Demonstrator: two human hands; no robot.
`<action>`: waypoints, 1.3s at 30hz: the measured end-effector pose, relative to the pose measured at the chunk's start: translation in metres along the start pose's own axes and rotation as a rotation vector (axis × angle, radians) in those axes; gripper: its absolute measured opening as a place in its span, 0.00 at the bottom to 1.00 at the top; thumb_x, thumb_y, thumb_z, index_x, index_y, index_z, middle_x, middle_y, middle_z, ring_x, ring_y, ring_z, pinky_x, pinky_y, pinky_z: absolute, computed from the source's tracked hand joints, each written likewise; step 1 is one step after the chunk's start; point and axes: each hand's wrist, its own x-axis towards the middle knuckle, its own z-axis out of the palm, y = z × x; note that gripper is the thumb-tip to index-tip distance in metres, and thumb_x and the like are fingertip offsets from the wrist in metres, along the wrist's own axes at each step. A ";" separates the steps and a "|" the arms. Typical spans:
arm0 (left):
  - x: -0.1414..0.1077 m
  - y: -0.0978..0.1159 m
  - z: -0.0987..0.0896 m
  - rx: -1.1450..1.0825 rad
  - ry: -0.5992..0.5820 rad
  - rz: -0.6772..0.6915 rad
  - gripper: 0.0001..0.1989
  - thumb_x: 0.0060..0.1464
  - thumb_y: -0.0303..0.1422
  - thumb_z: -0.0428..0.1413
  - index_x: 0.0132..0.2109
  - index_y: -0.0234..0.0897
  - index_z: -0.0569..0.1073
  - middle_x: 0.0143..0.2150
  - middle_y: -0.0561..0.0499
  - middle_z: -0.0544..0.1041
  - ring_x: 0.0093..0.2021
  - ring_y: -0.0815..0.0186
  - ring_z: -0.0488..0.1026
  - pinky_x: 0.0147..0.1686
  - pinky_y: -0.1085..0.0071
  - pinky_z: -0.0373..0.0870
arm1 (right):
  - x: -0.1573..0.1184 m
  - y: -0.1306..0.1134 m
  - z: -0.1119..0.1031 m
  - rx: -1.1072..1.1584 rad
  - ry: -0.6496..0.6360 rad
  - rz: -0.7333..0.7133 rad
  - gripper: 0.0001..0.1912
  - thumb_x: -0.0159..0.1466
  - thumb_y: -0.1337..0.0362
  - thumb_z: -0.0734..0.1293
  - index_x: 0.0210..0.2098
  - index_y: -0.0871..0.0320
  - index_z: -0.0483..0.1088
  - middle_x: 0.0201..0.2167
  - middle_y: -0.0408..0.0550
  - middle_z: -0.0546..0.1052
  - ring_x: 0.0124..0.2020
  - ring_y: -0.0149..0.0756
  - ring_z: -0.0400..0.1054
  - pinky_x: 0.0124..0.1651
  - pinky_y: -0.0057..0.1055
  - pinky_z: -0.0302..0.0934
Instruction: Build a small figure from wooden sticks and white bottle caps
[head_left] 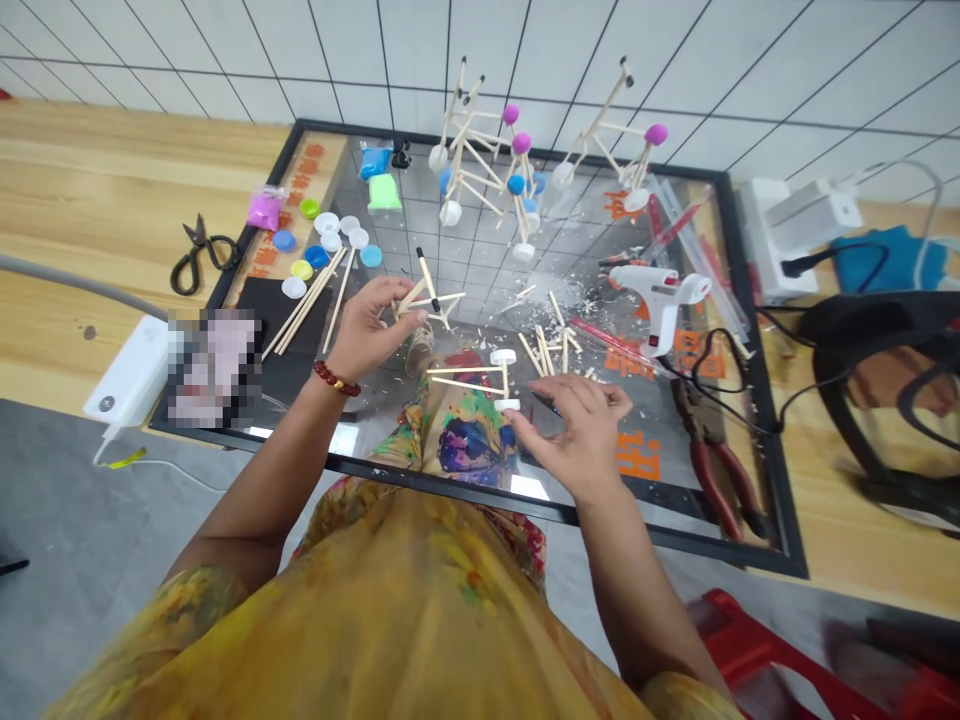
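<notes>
My left hand pinches a small wooden stick frame between thumb and fingers; two of its stick ends are black. My right hand hovers low over the glass board with its fingers apart. Close to its thumb lies another stick frame with white bottle-cap wheels; whether the thumb touches the nearer wheel I cannot tell. Part of a dark thin object shows beside the right fingers. Short cut sticks lie beyond that hand.
Finished stick models with cap wheels stand at the back. To the right are a glue gun, its cable and red-handled pliers. On the left lie long sticks, bottle caps, scissors and a white power strip.
</notes>
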 end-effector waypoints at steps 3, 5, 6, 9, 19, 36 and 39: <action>-0.001 0.000 -0.004 0.053 -0.007 0.012 0.16 0.55 0.43 0.63 0.47 0.41 0.76 0.51 0.45 0.78 0.55 0.59 0.75 0.58 0.57 0.71 | 0.001 -0.004 0.001 -0.023 -0.043 -0.036 0.17 0.61 0.48 0.72 0.41 0.52 0.71 0.39 0.45 0.81 0.44 0.43 0.74 0.54 0.42 0.47; -0.006 0.006 -0.010 0.095 0.008 0.045 0.21 0.55 0.44 0.64 0.52 0.41 0.73 0.55 0.44 0.76 0.58 0.57 0.73 0.59 0.55 0.70 | 0.002 -0.006 0.002 -0.036 -0.045 -0.046 0.18 0.61 0.47 0.71 0.41 0.53 0.70 0.37 0.44 0.81 0.43 0.43 0.73 0.54 0.42 0.47; -0.010 0.012 -0.013 0.121 0.040 0.072 0.23 0.55 0.44 0.64 0.55 0.41 0.72 0.56 0.43 0.74 0.59 0.55 0.72 0.60 0.54 0.70 | 0.002 -0.007 0.002 -0.043 -0.043 -0.047 0.18 0.62 0.47 0.71 0.40 0.54 0.70 0.37 0.44 0.81 0.43 0.42 0.73 0.54 0.42 0.47; -0.030 0.038 -0.019 0.246 0.273 0.191 0.21 0.58 0.36 0.62 0.58 0.44 0.69 0.58 0.44 0.71 0.62 0.52 0.67 0.62 0.49 0.66 | 0.001 -0.008 0.005 -0.072 -0.055 -0.034 0.20 0.63 0.44 0.69 0.39 0.54 0.68 0.34 0.45 0.80 0.41 0.43 0.72 0.52 0.41 0.47; -0.051 0.064 0.034 0.562 -0.404 0.209 0.12 0.62 0.34 0.56 0.51 0.34 0.74 0.52 0.41 0.77 0.52 0.50 0.73 0.48 0.54 0.73 | 0.001 -0.012 0.012 -0.120 -0.086 -0.028 0.20 0.65 0.44 0.67 0.36 0.55 0.66 0.33 0.45 0.79 0.38 0.42 0.70 0.50 0.41 0.47; -0.072 0.065 0.034 0.370 -0.305 0.175 0.17 0.61 0.23 0.49 0.55 0.37 0.72 0.47 0.44 0.77 0.43 0.63 0.77 0.40 0.68 0.75 | 0.000 -0.009 0.011 -0.124 -0.092 -0.023 0.10 0.65 0.55 0.67 0.37 0.55 0.65 0.31 0.43 0.78 0.35 0.39 0.70 0.48 0.40 0.47; -0.074 0.064 0.033 0.196 -0.246 0.090 0.16 0.61 0.24 0.50 0.53 0.38 0.73 0.49 0.44 0.77 0.46 0.63 0.78 0.44 0.68 0.77 | 0.000 -0.008 0.011 -0.124 -0.094 -0.025 0.11 0.66 0.55 0.67 0.38 0.55 0.65 0.31 0.43 0.78 0.35 0.39 0.71 0.49 0.40 0.47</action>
